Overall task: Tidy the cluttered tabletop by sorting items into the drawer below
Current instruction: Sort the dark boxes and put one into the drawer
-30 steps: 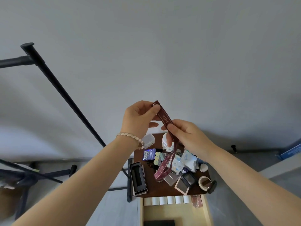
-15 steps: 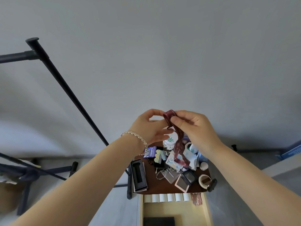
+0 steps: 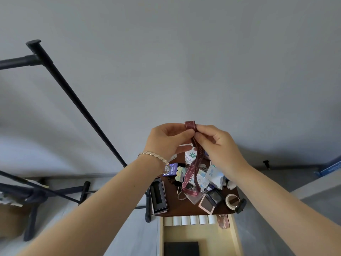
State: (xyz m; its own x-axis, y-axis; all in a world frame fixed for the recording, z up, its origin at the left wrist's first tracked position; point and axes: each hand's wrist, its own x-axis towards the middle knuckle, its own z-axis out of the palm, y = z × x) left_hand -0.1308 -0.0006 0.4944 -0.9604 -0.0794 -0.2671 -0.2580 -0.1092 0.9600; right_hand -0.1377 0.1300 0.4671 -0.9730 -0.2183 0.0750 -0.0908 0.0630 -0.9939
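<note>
A dark red printed ribbon (image 3: 194, 169) hangs doubled over in the air above the small brown table (image 3: 186, 209). My left hand (image 3: 166, 139) and my right hand (image 3: 217, 145) both pinch its folded top, fingertips touching. Its lower loop dangles just over the clutter. Below the table's front edge the light wooden drawer (image 3: 233, 235) stands pulled out, holding a row of white rolls (image 3: 190, 219) and a black flat box (image 3: 181, 248).
The table carries a black open case (image 3: 158, 197), a purple card (image 3: 172, 169), a white jar (image 3: 191, 157), blister packs (image 3: 212, 177), a bead string (image 3: 181, 195), a tape roll (image 3: 231, 200). A black rack (image 3: 73, 97) stands left.
Both hands have come together at the ribbon's top. The ribbon went from a stretched strip to a folded double strand, with the fold raised above my fingers.
</note>
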